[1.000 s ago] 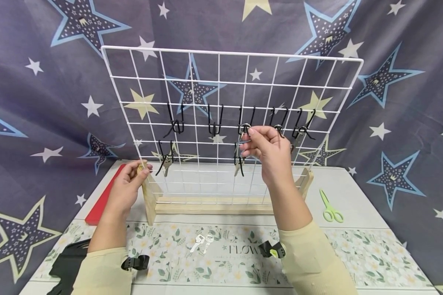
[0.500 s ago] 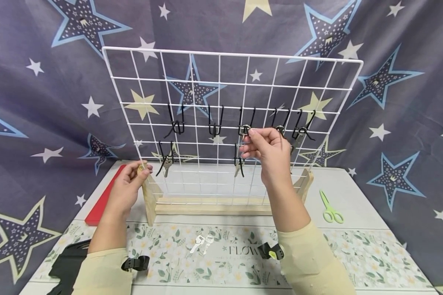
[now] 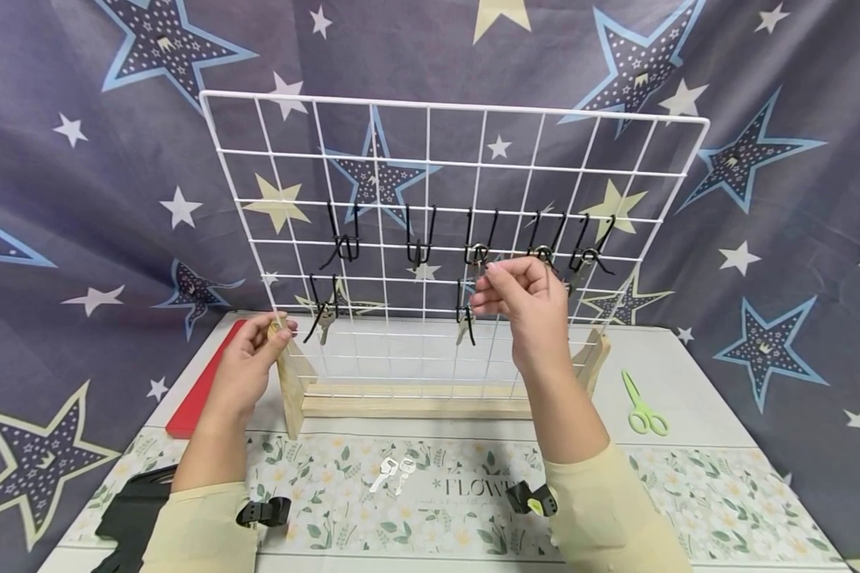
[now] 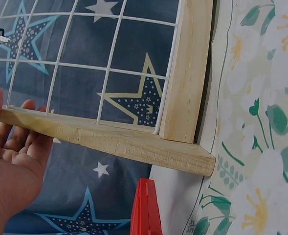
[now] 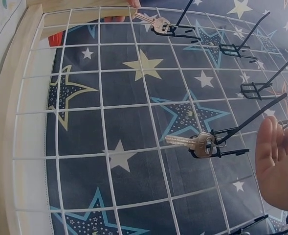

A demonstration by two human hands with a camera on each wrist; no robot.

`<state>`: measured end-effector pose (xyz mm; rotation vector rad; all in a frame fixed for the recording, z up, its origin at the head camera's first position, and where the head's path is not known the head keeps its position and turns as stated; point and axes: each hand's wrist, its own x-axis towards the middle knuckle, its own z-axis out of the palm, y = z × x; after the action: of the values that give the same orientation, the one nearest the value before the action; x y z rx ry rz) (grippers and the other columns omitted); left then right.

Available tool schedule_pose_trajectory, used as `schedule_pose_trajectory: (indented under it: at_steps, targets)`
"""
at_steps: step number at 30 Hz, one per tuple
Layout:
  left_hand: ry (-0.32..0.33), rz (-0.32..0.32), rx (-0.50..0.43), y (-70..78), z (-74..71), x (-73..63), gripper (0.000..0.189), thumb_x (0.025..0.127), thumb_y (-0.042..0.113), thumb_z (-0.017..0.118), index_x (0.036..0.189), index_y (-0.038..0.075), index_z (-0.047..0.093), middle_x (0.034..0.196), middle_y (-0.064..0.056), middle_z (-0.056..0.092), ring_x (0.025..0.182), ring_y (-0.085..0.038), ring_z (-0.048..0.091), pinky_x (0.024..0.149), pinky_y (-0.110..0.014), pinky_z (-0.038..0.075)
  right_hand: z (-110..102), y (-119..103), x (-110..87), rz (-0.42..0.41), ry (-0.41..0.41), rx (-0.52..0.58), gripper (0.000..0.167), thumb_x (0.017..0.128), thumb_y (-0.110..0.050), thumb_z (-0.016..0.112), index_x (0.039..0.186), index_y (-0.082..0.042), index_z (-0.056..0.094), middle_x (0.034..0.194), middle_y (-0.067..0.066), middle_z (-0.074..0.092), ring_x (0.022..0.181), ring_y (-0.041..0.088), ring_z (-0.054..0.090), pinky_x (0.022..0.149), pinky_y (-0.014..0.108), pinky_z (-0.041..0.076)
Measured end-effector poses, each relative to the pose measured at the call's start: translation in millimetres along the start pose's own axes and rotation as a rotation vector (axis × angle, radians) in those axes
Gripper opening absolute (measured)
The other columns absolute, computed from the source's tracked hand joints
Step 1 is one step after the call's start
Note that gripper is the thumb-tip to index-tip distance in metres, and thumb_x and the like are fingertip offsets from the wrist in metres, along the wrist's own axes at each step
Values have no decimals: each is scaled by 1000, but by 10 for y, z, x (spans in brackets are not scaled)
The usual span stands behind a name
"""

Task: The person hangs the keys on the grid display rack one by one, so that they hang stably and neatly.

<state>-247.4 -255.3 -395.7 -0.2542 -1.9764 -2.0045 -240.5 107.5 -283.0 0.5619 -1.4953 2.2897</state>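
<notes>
The right hand has been lowered slightly from the middle hook, and more of the ring is now shown there. By this, the ring is judged to be borne by the hook. The right fingers are held narrow, thumb and forefinger drawn together just below the ring; whether anything is still pinched cannot be told. The stand is gripped at its left upright by the left hand, much as before.

Little sideways room is left at the grid: another ring is hung just beside the right hand, and the lower hook, with its hung key, is set near the fingertips. Prongs could be snagged; freer room is offered straight back, towards the person. Two loose keys are seen on the desk before the stand, with the scissors well apart.
</notes>
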Motion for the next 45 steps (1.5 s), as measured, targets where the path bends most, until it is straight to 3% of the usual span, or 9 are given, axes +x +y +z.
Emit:
schedule_pose_trajectory:
  at_steps: [18, 23, 31, 38, 45]
  targets:
    - [-11, 9, -22, -7, 2, 7, 34, 97, 15, 61, 130, 9, 53, 117, 3, 65, 110, -7, 61, 92, -11, 46, -150, -37, -295, -42, -29, -128, 12, 92, -8, 68, 92, 1, 60, 77, 10, 67, 66, 19, 69, 64, 32, 60]
    - [-11, 10, -29, -8, -1, 5, 42, 98, 15, 61, 134, 0, 47, 117, 3, 65, 109, -6, 61, 92, -11, 46, -210, -37, -376, -40, -40, -178, 15, 93, -9, 67, 93, 3, 59, 79, 11, 67, 68, 20, 69, 66, 34, 60]
    - [-9, 13, -31, -4, 4, 16, 43, 97, 14, 61, 135, -1, 47, 116, 3, 65, 110, -6, 61, 91, -11, 46, -324, 34, -507, 40, -78, -302, 20, 95, -16, 67, 97, 3, 59, 83, 13, 66, 71, 23, 69, 67, 37, 60]
    - [-10, 0, -27, -3, 8, 9, 39, 97, 15, 62, 132, 4, 50, 116, 4, 65, 109, -6, 62, 91, -11, 46, -435, 165, -616, 132, -94, -342, 20, 94, -14, 66, 97, 5, 59, 82, 13, 65, 71, 23, 68, 67, 39, 60]
    - [-7, 1, -30, -14, 1, 2, 37, 97, 15, 62, 132, 7, 52, 116, 4, 65, 109, -5, 62, 91, -11, 46, -508, 263, -703, 261, -240, -444, 19, 94, -19, 67, 96, -1, 62, 84, 16, 65, 70, 23, 67, 67, 38, 60]
